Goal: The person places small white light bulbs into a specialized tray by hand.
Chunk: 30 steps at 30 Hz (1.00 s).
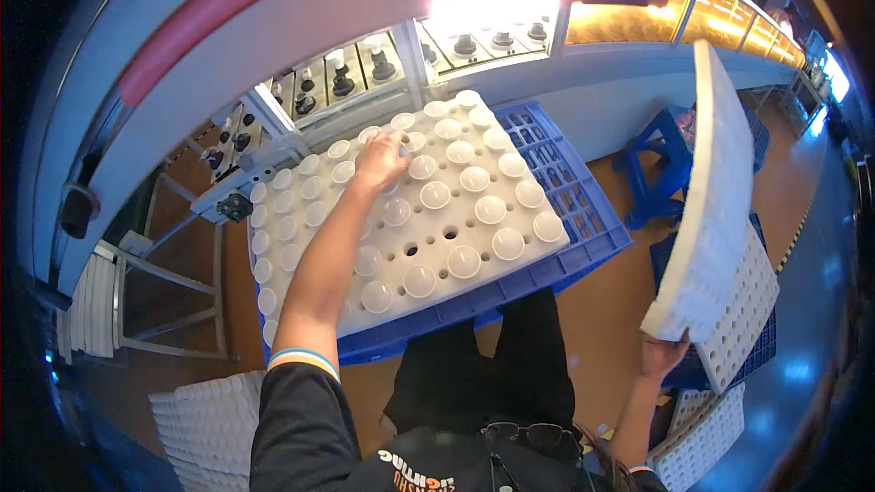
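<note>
My left hand (383, 162) reaches over a white foam tray (428, 241) set with rows of round, translucent white domes that look like bulb covers (435, 195). Its fingers are curled down among the domes in the back half, and whatever they pinch is hidden. Two dark holes near the tray's front hold no dome. Off to the right, my right hand (663, 355) grips the lower end of a second foam tray (715, 191), held up on edge with its bumpy face turned partly sideways.
The loaded tray rests on a blue plastic crate (570, 178). Behind it runs a machine with windows and dark bulb holders (342, 82). A blue stool (661, 164) stands to the right. More foam trays (738, 310) lie stacked at right and lower left (210, 428). A metal frame (173, 282) stands left.
</note>
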{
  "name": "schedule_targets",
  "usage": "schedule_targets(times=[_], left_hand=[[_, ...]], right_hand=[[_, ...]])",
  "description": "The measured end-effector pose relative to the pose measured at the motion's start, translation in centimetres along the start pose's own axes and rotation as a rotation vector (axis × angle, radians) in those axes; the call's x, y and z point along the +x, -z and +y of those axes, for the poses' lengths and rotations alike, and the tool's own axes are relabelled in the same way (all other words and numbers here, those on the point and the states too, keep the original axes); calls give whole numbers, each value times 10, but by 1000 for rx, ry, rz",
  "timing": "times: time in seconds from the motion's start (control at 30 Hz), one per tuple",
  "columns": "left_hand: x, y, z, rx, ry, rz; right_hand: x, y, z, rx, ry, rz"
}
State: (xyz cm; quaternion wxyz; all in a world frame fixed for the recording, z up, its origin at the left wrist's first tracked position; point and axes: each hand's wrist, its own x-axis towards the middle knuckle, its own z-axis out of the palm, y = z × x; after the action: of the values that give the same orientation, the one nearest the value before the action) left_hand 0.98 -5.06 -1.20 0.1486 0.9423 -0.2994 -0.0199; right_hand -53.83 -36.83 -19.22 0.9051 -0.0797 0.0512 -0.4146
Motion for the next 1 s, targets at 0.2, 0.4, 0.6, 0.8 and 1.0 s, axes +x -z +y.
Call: schedule_targets(times=[0.2, 0.4, 0.6, 0.8, 1.0], left_hand=[[-20, 9, 7, 82, -17, 146], [-135, 5, 37, -502, -261, 369], [-179, -11, 29, -294, -264, 311], [-171, -20, 24, -298, -236, 319], [-183, 10, 19, -137, -223, 17]], right_hand=[[-12, -40, 73, -197, 14, 287], [-7, -53, 70, -297, -15, 248], [-2, -45, 72, -222, -78, 271], [4, -51, 81, -239, 0, 404], [6, -32, 76, -214, -46, 355]])
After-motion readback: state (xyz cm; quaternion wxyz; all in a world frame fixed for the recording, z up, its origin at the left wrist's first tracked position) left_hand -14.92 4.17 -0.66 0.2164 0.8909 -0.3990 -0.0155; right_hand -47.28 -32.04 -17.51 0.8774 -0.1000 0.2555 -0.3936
